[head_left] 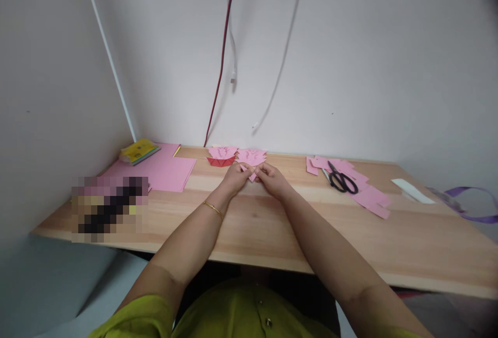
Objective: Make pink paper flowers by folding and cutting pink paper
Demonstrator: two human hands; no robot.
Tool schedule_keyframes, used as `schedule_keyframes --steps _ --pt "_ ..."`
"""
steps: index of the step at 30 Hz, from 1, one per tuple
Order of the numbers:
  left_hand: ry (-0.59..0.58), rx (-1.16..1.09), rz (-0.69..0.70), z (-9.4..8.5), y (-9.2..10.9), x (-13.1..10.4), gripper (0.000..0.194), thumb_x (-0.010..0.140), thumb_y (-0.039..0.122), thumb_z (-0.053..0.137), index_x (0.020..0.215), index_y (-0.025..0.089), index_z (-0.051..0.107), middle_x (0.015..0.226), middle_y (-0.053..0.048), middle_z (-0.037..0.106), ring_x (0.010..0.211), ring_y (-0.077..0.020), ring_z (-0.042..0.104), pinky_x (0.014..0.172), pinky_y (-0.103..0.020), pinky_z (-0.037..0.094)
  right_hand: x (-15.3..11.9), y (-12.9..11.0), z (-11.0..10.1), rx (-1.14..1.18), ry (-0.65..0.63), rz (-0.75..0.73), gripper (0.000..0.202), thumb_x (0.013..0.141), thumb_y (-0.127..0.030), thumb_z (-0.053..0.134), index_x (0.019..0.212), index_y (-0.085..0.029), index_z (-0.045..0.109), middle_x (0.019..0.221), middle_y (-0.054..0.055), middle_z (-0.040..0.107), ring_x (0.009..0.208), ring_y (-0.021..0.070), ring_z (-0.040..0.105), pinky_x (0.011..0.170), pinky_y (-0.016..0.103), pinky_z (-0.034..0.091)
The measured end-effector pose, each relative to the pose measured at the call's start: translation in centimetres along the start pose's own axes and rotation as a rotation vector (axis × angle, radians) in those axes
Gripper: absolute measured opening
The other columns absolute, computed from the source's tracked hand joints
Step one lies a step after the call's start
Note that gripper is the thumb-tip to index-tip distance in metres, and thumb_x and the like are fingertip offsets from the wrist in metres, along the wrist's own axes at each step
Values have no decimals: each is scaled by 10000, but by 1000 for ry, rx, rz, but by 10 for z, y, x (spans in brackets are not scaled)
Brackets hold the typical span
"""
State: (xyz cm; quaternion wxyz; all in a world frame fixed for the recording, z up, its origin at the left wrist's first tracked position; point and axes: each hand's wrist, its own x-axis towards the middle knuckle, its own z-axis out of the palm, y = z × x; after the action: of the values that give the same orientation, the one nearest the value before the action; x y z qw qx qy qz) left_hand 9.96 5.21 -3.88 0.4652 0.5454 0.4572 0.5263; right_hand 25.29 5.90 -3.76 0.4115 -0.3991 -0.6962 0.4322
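Note:
Between both hands, near the middle of the wooden table, is a small folded piece of pink paper [252, 175]. My left hand [235, 178] pinches its left side, and my right hand [270, 178] pinches its right side. Fingers cover much of the paper. Just beyond the hands lie pink folded paper shapes [252, 156], with more pink folded pieces [223, 152] to their left. A red folded paper piece [221, 162] sits in front of the left group.
Black-handled scissors [343, 179] lie on pink paper pieces [374, 201] at the right, with a white strip [412, 191] beyond. Large pink sheets [171, 174] and a yellow packet [139, 150] are at the left. Cables [223, 53] hang along the wall.

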Motion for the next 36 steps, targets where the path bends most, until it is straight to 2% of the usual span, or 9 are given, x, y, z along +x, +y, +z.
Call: schedule_keyframes --steps 8,12,20,26,36 --pt "-2 -38 -4 -1 -3 3 200 649 304 652 577 151 545 573 5 532 552 -103 443 572 -245 329 3 2 4 144 17 116 301 824 -474 495 741 -187 530 660 2 601 636 137 553 674 276 445" --pt "25 24 30 -2 -3 4 176 657 290 647 586 148 569 581 5 534 561 -103 446 562 -240 322 2 1 4 123 -4 83 271 793 -451 561 769 -184 530 660 -12 594 628 120 535 671 266 431" --pt "-40 -111 -3 -3 -5 6 214 656 336 691 648 134 619 629 -8 578 591 -102 492 593 -237 367 1 1 2 112 51 -27 269 771 -444 603 784 -188 522 640 -32 534 594 111 482 607 251 391" --pt "2 -75 35 -1 -2 4 159 602 262 717 659 138 634 626 2 588 613 -107 497 621 -239 376 3 3 4 10 75 -63 237 768 -410 600 816 -182 556 746 3 579 680 132 517 639 252 411" --pt "46 84 52 0 3 1 99 610 230 639 668 150 639 622 10 588 600 -115 488 603 -247 367 3 2 4 -105 114 -66 167 760 -340 549 766 -173 559 700 -7 552 635 122 481 614 241 391"
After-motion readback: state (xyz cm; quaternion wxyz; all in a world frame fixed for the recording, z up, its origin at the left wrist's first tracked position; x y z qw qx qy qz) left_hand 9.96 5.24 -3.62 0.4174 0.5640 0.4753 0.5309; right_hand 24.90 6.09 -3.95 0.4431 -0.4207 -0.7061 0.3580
